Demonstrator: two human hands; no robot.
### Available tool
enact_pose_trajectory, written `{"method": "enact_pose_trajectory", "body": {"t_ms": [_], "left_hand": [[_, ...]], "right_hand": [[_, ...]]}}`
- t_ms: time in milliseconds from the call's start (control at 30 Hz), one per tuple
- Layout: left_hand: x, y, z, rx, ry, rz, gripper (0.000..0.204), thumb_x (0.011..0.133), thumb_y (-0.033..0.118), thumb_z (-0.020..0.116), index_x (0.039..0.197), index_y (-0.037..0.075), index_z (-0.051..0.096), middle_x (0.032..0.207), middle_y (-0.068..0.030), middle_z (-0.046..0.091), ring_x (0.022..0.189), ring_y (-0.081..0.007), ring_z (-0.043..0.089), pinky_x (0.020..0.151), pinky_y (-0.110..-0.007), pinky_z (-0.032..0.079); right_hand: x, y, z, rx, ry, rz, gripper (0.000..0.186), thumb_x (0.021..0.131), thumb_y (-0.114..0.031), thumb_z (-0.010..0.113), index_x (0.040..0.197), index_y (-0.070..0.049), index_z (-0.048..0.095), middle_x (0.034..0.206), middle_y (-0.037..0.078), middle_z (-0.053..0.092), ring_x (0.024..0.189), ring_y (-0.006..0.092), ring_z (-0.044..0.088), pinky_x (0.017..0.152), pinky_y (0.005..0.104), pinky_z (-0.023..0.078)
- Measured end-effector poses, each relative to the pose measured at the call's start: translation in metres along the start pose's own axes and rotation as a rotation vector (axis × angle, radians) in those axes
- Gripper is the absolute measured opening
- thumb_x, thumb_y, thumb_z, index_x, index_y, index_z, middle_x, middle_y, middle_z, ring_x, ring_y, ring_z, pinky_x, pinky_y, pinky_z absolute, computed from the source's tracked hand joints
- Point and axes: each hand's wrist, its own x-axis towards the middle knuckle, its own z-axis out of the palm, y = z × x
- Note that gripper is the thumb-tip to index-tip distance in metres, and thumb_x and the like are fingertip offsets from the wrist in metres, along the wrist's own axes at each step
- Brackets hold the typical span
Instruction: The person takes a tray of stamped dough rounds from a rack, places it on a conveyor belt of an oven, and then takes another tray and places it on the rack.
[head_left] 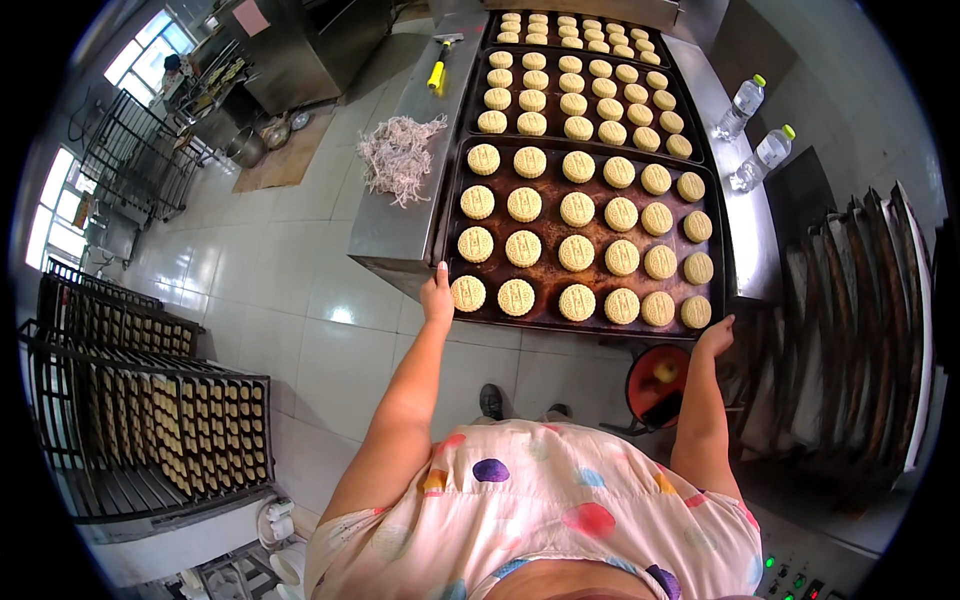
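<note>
A dark baking tray point(548, 262) reaches out in front of me, its near edge overhanging the metal counter. Rows of round, pale mooncakes point(577, 208) with stamped tops stand on it. My left hand point(437, 297) grips the tray's near left corner, thumb up along the rim. At the near right corner my right hand point(715, 338) is closed round the edge; its fingers are partly hidden beneath. Farther off, a second tray of mooncakes point(573, 104) lies against the far edge of this one, and a third tray of mooncakes point(568, 42) is behind it.
Left of the trays, the steel ledge point(408, 225) carries shredded strands point(400, 160) and a yellow-handled scraper point(437, 72). Two clear bottles point(760, 160) stand on the right ledge. Racks of loaded trays point(170, 420) are at left; stacked dark trays point(850, 320) and a red stool point(650, 375) at right.
</note>
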Motion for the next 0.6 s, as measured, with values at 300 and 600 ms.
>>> {"method": "enact_pose_trajectory", "body": {"t_ms": [300,600], "left_hand": [[-0.001,0.0026,0.0001,-0.059,-0.007,-0.063,0.059,0.088,0.05,0.045,0.091,-0.007,0.061,0.083,-0.0231,0.062,0.077,-0.0344,0.057,0.073,-0.04,0.043],[-0.0006,-0.0001,0.0018,-0.024,0.008,-0.066,0.063,0.087,0.053,0.044,0.094,-0.007,0.061,0.087,-0.0225,0.063,0.081,-0.0346,0.058,0.074,-0.04,0.043]], "right_hand": [[-0.0024,-0.0009,0.0,0.033,0.015,0.005,0.053,0.091,-0.038,0.041,0.099,0.012,0.06,0.095,0.03,0.059,0.089,0.0425,0.057,0.08,0.0401,0.045],[-0.0044,-0.0035,-0.0003,0.049,0.006,0.043,0.056,0.091,-0.04,0.04,0.098,0.013,0.059,0.094,0.031,0.059,0.088,0.0414,0.058,0.078,0.0399,0.045]]}}
